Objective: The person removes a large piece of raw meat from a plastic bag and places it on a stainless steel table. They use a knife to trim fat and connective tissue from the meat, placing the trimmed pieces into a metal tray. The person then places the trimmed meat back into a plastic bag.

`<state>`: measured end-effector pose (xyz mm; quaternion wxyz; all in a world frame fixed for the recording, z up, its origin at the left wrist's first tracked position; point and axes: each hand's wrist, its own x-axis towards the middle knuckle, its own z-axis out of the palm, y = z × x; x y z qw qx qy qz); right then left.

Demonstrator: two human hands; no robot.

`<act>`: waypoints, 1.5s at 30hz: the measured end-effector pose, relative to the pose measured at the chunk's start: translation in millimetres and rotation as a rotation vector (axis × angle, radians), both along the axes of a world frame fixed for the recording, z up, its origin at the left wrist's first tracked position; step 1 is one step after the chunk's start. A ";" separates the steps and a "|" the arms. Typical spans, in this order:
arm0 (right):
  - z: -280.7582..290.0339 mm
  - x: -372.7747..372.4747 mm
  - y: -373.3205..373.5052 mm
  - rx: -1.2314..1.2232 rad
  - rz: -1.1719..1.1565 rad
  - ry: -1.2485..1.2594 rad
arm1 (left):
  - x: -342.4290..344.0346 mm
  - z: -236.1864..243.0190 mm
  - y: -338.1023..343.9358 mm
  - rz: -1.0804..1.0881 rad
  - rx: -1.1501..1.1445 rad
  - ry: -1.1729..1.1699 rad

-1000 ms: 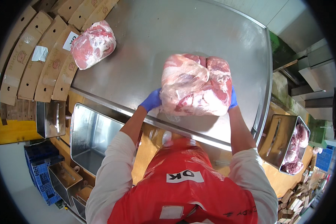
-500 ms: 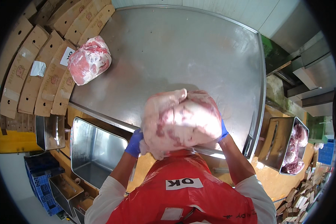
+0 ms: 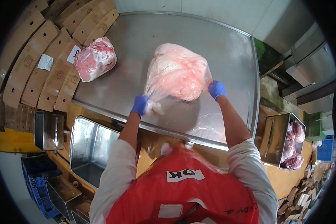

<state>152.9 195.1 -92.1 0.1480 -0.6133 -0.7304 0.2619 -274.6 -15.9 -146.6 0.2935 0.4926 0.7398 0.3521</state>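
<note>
A large pale pink piece of meat (image 3: 180, 69) with a white fat side is wrapped in a clear plastic bag (image 3: 153, 93), over the middle of the steel table (image 3: 227, 48). Both my hands wear blue gloves. My left hand (image 3: 140, 105) is closed on the bunched bag at its near left corner. The bag's near right edge is gripped by my right hand (image 3: 217, 90), with the film pulled taut between them. A shadow lies on the table nearer to me; I cannot tell whether the meat touches the surface.
Another raw meat piece (image 3: 95, 59) sits at the table's left edge, against stacked cardboard boxes (image 3: 37, 61). A steel tub (image 3: 93, 145) stands below on the left. To the right, a second steel tub (image 3: 274, 140) holds several meat pieces (image 3: 294, 145).
The bagged meat has moved away from my body to the middle of the table, turning as it went. My arms have stretched forward, and my hands now grip the film at its near side.
</note>
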 end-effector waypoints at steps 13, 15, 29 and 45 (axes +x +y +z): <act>-34.8 100.1 -120.2 -0.161 -0.070 -0.394 | 38.6 44.4 -128.2 0.140 -0.216 -0.212; -32.0 98.1 -112.1 0.107 -0.072 -0.153 | 33.6 54.0 -112.0 0.167 -0.074 -0.102; 63.2 -103.7 21.0 0.406 0.035 -0.118 | 143.5 -25.4 5.8 0.038 0.135 -0.499; -91.5 141.5 -136.2 -0.209 -0.262 -0.350 | 55.4 -23.9 -56.2 0.256 0.130 -0.346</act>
